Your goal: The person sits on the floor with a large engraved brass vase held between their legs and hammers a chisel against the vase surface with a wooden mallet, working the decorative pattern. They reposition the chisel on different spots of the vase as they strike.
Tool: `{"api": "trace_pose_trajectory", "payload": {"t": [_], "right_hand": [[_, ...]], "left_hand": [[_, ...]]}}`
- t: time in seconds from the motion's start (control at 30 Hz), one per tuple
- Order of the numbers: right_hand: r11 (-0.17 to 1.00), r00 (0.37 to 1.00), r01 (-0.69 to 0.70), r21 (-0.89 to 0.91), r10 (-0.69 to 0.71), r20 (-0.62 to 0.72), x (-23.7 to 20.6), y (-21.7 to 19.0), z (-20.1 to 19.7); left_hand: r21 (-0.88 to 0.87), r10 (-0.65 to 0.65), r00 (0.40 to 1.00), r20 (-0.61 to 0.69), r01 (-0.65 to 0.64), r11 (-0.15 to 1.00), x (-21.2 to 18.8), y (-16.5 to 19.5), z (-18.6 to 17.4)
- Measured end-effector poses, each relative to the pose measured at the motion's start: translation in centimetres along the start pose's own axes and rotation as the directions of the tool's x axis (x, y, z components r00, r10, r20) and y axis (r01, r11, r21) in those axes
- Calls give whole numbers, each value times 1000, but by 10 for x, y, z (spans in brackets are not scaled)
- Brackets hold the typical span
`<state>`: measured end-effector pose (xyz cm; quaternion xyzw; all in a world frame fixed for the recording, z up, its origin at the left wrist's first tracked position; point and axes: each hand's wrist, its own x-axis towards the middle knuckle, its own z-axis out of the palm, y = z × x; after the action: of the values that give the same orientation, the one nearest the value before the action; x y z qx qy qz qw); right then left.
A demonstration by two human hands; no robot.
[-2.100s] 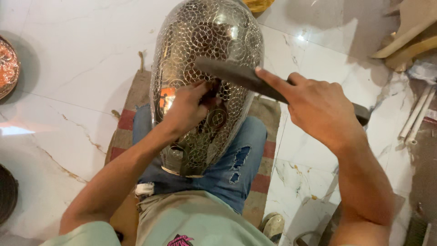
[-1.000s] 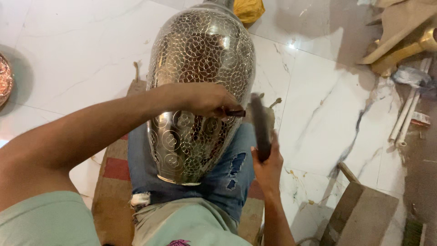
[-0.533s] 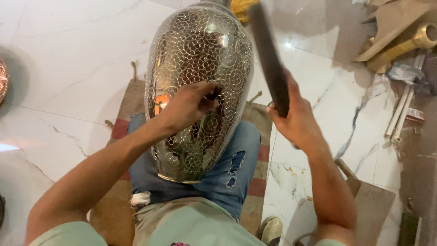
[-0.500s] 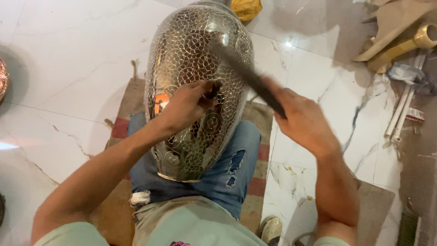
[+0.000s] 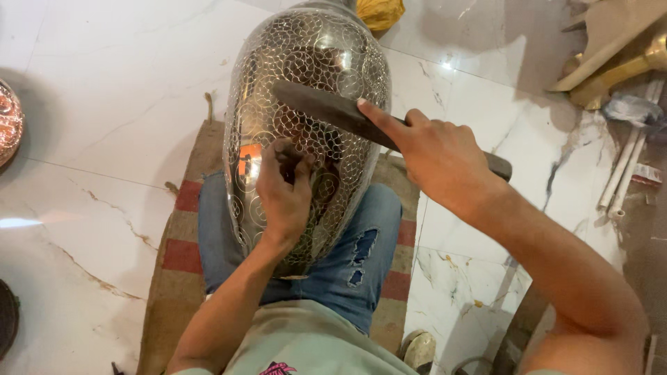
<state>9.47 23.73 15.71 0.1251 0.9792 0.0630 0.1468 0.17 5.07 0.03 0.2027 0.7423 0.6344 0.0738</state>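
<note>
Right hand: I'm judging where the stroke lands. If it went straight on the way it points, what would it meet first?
Probably the left hand on the vase; depth is unclear.

big shiny metal vase (image 5: 306, 104) | covered in little circle patterns | lying tilted on the person's lap | dark flat bar (image 5: 333, 111) | resting across the vase's top

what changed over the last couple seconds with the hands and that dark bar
The right hand swung the dark flat bar up to vertical, then down again, so it now lies across the patterned metal vase above the left hand. The left hand stayed pinched around a small tool against the vase, which stayed resting on the person's lap.
</note>
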Motion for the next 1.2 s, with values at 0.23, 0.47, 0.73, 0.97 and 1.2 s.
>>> {"api": "trace_pose_trajectory", "payload": {"t": [0.23, 0.47, 0.73, 0.97, 1.2], "right_hand": [[949, 969, 218, 227, -183, -164, 10, -4, -25], [965, 977, 195, -176, -207, -52, 2, 2, -31], [887, 976, 71, 456, 33, -216, -21, 24, 29], [847, 912, -33, 530, 242, -332, -59, 9, 104], [628, 907, -196, 753, 407, -104, -66, -18, 149]], "left_hand": [[84, 14, 999, -37, -10, 996, -2, 0, 2], [153, 58, 987, 148, -81, 985, 14, -1, -4], [157, 156, 807, 569, -293, 943, 53, 10, -16], [-93, 320, 454, 832, -453, 886, 93, 22, -3], [52, 19, 837, 547, -56, 997, 75, 25, -30]]}}
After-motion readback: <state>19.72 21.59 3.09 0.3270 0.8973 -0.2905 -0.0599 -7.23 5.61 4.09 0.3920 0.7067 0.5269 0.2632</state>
